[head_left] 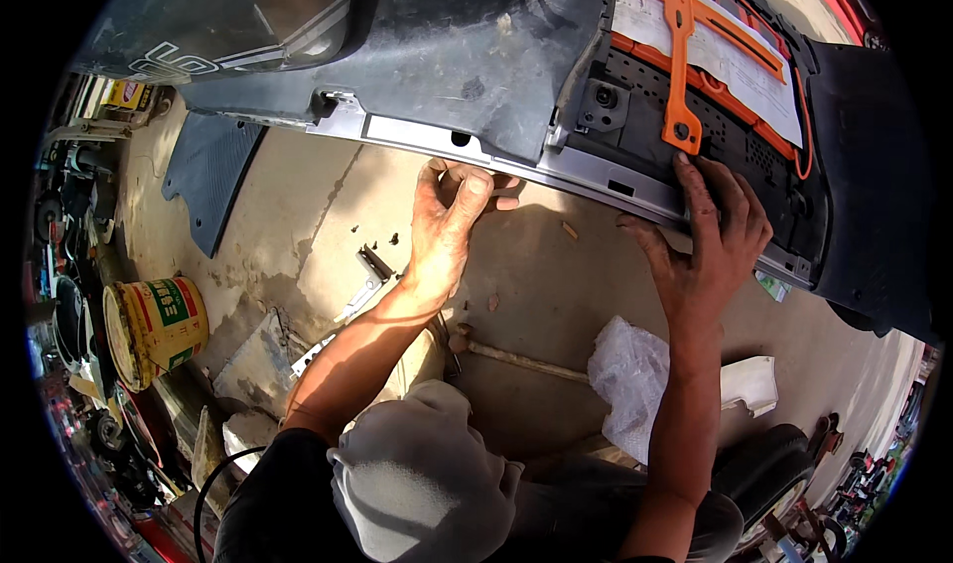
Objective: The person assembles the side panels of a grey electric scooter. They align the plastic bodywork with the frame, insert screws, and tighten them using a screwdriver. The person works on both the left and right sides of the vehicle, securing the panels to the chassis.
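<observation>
A silver side rail (pixel 556 178) runs along the near edge of a dark vehicle body. My left hand (pixel 449 215) is closed just under the rail, its thumb uppermost and its fingers curled; whatever lies in them is hidden. Farther right, my right hand (pixel 717 215) straddles the same rail, thumb on its near side and fingers over the top. The index fingertip meets the lower end of an orange metal bracket (pixel 679 62). This bracket crosses an open compartment with a printed paper sheet (pixel 725 67) in it. Dark plastic panelling (pixel 417 86) covers the body to the left.
A loose dark panel (pixel 210 171) lies at the left, with small dark fasteners (pixel 375 242) on the floor. Nearer are a yellow bucket (pixel 164 327), a wooden-handled tool (pixel 526 362) and clear plastic wrap (pixel 627 379). A tyre (pixel 769 474) stands at the lower right.
</observation>
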`<state>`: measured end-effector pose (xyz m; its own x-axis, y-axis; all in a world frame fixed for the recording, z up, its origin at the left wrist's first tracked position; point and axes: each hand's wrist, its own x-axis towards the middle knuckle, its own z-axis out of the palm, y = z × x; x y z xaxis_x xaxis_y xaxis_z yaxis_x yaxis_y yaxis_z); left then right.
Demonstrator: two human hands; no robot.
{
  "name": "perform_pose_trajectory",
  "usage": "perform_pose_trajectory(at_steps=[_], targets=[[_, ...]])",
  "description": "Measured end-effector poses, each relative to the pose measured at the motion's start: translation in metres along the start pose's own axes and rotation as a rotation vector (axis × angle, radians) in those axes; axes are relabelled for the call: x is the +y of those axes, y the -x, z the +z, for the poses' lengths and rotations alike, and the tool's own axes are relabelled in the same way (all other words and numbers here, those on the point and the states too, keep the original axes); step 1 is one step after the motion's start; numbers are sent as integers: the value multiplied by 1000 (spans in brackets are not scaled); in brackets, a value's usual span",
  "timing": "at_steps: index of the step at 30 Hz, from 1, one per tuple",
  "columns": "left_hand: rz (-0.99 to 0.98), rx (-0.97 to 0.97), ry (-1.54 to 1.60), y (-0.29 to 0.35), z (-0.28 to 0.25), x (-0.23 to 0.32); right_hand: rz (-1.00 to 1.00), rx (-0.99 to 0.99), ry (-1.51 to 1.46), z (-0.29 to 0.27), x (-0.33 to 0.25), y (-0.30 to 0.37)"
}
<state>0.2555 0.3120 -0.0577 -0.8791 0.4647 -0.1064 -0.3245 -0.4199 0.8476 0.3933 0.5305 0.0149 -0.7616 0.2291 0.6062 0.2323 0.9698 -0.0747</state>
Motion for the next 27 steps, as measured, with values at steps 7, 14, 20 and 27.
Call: perform_pose_trajectory(at_steps=[7, 14, 20, 27], targets=[[42, -37, -71, 3, 10, -28, 1, 6, -54, 0, 9, 7], [113, 53, -102, 1, 18, -23, 88, 7, -94, 8, -13, 2], [34, 93, -16, -4, 18, -22, 18, 49, -37, 11, -18, 2], [-3, 78, 118, -6, -5, -6, -48, 12, 10, 12, -30, -8]])
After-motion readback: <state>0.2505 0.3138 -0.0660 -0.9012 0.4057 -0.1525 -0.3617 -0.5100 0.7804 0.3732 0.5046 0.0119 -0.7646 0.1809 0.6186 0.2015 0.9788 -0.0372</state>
